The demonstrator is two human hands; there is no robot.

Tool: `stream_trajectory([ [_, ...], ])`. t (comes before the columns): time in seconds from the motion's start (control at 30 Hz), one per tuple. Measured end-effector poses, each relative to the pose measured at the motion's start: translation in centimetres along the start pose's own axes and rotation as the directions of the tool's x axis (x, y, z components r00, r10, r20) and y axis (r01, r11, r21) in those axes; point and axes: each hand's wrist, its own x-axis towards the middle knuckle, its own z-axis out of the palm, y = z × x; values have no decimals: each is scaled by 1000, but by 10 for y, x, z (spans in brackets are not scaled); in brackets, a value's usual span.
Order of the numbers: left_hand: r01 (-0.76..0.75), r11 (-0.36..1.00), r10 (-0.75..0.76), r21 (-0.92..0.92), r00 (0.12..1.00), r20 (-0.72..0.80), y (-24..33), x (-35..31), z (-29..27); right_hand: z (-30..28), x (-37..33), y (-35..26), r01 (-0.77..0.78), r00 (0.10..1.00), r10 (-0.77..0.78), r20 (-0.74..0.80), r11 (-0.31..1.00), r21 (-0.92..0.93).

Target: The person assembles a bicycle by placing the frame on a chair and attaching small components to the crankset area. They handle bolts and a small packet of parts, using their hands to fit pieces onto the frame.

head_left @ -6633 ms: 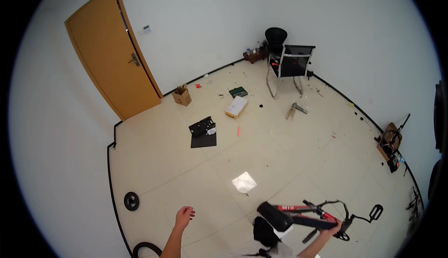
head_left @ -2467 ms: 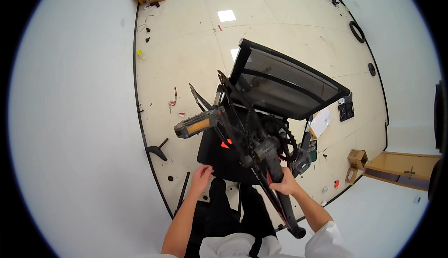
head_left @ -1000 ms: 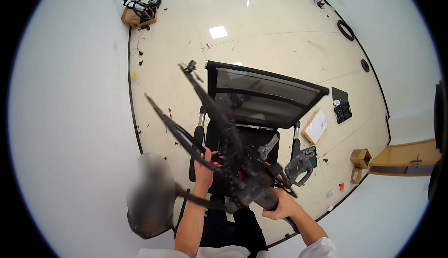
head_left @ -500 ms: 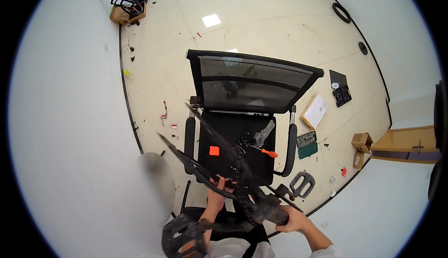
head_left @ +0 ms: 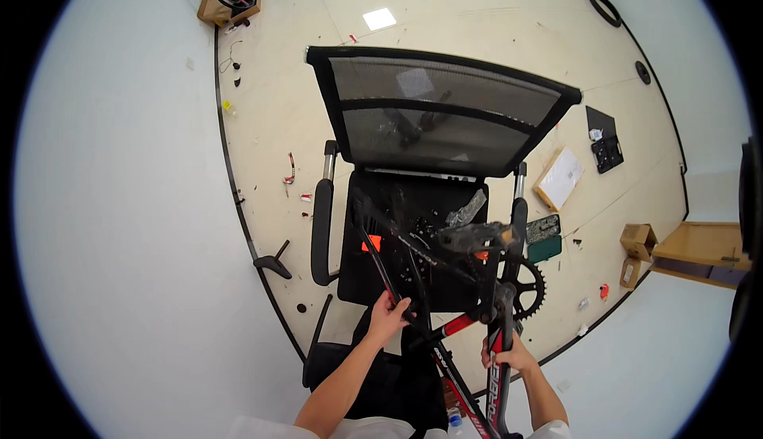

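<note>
The frame [head_left: 458, 325] has swung round within the last half second: the pedal [head_left: 475, 237], low at the left then, now hangs over the seat [head_left: 358, 274], and the chainring [head_left: 540, 290] shows toothed edge and all on the right. The thick tubes run down toward the person, while the thin stays reach up over the seat.

The left hand [head_left: 387, 321] has its fingers curled round a thin stay, a light grip with little gap. The right hand [head_left: 518, 354] has a fuller grip, wrapped round the thick tube just below the crank. With a hold on each side, the frame's turn looks well controlled, and its weight probably sits more on the right.

On the seat lie an orange piece [head_left: 371, 243], small dark parts [head_left: 422, 235] and clear wrap [head_left: 467, 208], close under the stays; whether the blurred stay ends touch the seat, I cannot tell.
</note>
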Motion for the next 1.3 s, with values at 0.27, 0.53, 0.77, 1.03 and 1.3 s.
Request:
stream_trajectory([
  [0.27, -91, 996, 89, -9, 991, -95, -3, 35, -10, -39, 65, 2, 13, 992, -8, 129, 999, -43],
  [0.53, -160, 987, 158, 5, 967, -198, -9, 45, -6, -81, 117, 5, 15, 990, -7, 139, 998, -60],
  [0.77, -208, 977, 191, -36, 944, -270, 1, 65, -28, -59, 155, -5, 74, 993, -65, 94, 993, -88],
  [1.03, -195, 981, 193, 15, 949, -250, 15, 70, -26, -61, 170, -6, 109, 991, -98, 86, 985, -133],
  [1.3, -283, 867, 357, -411, 927, 115, -4, 102, -54, -70, 189, 27, 208, 973, -223, -61, 960, -189],
])
